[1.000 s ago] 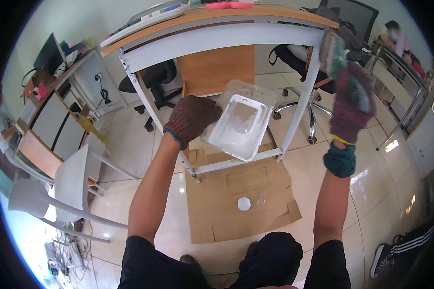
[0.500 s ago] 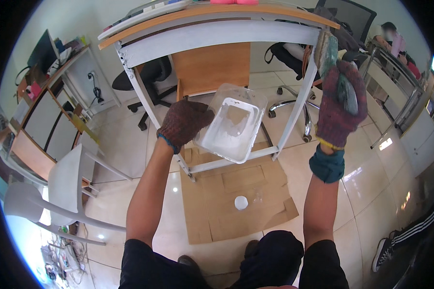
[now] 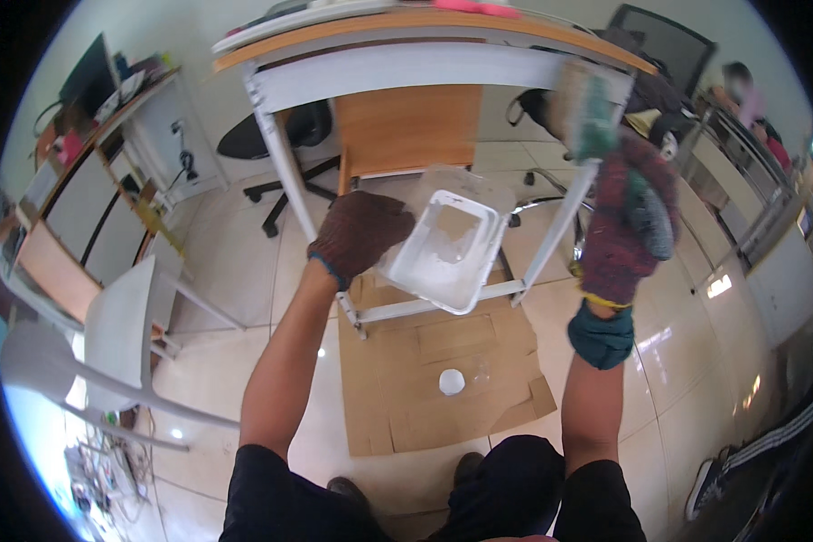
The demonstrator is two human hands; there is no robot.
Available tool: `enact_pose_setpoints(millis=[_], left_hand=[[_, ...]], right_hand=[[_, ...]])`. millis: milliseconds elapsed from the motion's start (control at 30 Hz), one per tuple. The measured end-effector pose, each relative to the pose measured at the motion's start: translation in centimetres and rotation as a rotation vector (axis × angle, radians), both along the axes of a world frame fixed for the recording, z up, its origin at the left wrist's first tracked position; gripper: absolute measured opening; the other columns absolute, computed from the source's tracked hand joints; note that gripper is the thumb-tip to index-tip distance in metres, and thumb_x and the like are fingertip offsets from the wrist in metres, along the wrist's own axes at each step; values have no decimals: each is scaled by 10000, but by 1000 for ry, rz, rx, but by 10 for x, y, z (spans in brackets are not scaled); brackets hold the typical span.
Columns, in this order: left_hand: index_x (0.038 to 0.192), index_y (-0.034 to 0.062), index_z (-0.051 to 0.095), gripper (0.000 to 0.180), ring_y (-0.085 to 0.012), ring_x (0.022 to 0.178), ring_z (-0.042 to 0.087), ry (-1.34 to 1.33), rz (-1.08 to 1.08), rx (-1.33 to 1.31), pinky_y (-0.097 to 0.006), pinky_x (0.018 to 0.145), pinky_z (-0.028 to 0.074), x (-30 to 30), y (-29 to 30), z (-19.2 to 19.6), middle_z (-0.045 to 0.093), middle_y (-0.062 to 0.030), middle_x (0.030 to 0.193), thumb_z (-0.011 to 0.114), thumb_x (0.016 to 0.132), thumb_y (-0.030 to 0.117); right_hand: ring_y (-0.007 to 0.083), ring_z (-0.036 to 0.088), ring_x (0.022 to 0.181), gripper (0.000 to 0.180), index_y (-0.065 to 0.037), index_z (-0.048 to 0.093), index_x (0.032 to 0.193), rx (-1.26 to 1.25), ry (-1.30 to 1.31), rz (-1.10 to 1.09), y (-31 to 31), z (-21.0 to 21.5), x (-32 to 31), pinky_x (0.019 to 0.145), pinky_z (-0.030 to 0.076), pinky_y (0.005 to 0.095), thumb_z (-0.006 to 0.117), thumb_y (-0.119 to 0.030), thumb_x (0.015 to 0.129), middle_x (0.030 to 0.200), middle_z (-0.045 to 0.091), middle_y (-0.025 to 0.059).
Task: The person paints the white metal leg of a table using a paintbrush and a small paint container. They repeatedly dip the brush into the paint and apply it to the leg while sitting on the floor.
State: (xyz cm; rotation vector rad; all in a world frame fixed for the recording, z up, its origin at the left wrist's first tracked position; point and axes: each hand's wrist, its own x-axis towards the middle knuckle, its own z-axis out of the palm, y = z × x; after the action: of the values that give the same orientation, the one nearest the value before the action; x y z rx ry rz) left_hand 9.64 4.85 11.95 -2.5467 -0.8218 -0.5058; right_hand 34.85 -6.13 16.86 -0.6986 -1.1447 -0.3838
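Note:
My left hand (image 3: pixel 361 233), in a dark knitted work glove, grips the edge of a clear plastic tub (image 3: pixel 425 296) coated inside with white paint. The tub tilts toward me in front of the table's lower frame. My right hand (image 3: pixel 625 221), gloved too, is wrapped round the handle of a wide paintbrush (image 3: pixel 591 117), green on its upper part. The brush is motion-blurred and points up, in front of the right end of the table's white front rail (image 3: pixel 406 77). Whether its bristles touch the rail I cannot tell.
Flattened cardboard (image 3: pixel 406 397) lies under the table, with a small white round object (image 3: pixel 452 382) on it. A grey plastic chair (image 3: pixel 122 316) stands left. Black office chairs (image 3: pixel 312 126) are behind. At lower right is another person's striped trouser leg (image 3: pixel 777 443).
The brush in my right hand has moved left, from the table's right leg to the right end of the front rail. My left hand still holds the tub; the whole view has shifted slightly.

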Motion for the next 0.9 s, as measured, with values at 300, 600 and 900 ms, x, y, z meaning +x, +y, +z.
enact_pose_setpoints(millis=[300, 600, 900], left_hand=[[884, 121, 675, 113, -289, 743, 649, -127, -35, -112, -375, 648, 538, -19, -2, -17, 655, -96, 832, 611, 807, 172], [816, 133, 654, 91, -297, 829, 643, -589, -257, -281, -396, 664, 529, -38, -6, -29, 631, -53, 841, 606, 739, 135], [849, 160, 652, 148, -276, 810, 642, -218, 36, -249, -390, 652, 533, -50, -28, -11, 634, -38, 853, 627, 713, 107]], right_hand=[[218, 659, 855, 306, -60, 661, 1029, 0, -346, -349, 23, 14, -67, 765, 518, 304, 739, 3, 739, 964, 681, 101], [199, 614, 730, 358, -82, 659, 1023, -134, -498, -73, 8, 12, -143, 657, 512, 300, 744, 12, 688, 892, 672, 95], [187, 618, 859, 292, 1, 600, 1082, -120, 65, 622, 21, -4, -90, 673, 547, 322, 697, -120, 834, 988, 624, 98]])
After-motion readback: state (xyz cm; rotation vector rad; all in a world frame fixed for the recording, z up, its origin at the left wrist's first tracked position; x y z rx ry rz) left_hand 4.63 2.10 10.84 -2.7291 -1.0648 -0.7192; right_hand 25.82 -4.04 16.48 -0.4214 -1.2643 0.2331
